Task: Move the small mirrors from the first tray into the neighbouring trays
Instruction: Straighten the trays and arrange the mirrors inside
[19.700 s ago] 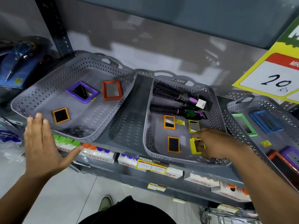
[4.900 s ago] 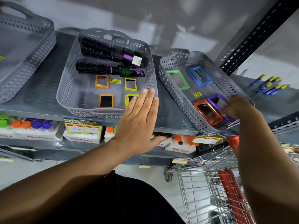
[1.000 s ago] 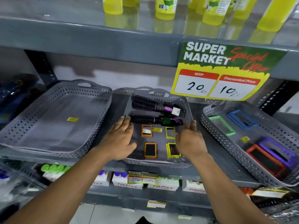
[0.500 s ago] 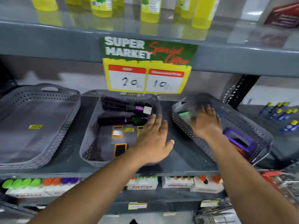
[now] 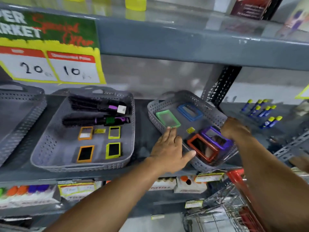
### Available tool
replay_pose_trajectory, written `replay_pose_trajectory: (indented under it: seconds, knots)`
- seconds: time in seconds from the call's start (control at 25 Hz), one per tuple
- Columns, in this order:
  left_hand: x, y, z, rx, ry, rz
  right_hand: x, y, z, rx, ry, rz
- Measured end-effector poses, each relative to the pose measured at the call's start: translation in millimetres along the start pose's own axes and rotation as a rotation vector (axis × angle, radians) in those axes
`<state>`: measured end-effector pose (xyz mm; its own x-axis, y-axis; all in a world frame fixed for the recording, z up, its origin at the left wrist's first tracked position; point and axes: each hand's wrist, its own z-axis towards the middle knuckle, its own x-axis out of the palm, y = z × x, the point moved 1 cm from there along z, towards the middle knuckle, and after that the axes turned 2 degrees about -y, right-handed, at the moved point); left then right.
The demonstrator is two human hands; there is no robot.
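The right grey tray [image 5: 152,112] sits skewed on the shelf and holds a green mirror [image 5: 168,118], a blue mirror [image 5: 190,111], a purple mirror [image 5: 215,137] and a red mirror [image 5: 202,147]. My left hand [image 5: 168,148] lies flat against its near-left wall, fingers apart, thumb along the wall. My right hand [image 5: 234,128] curls over the tray's right rim beside the purple mirror. The middle tray [image 5: 131,131] holds two orange small mirrors [image 5: 85,133] and two yellow small mirrors [image 5: 113,149]. Only a corner of the left tray [image 5: 33,111] shows.
Two black hairbrushes [image 5: 95,121] lie at the back of the middle tray. A price sign [image 5: 50,64] hangs from the upper shelf. Blue tubes [image 5: 262,113] lie beyond the black upright [image 5: 217,87]. A wire cart with a red handle [image 5: 237,180] stands below right.
The view swung right. My left hand left the middle tray's right edge for the right tray's left wall. My right hand moved from over the green mirror to the tray's right rim.
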<state>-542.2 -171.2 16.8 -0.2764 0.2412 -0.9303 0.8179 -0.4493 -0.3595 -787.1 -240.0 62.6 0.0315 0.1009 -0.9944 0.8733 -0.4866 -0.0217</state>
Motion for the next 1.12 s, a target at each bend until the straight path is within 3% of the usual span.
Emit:
replay_pose_trajectory:
  seconds: [0.4,1.12]
  knots:
    - [-38,53,28,-0.301,0.051,0.192,16,19,-31,0.007,-0.109,0.08]
    - [-55,73,25,-0.234,0.124,0.224,32,15,-57,0.037,-0.19,0.122]
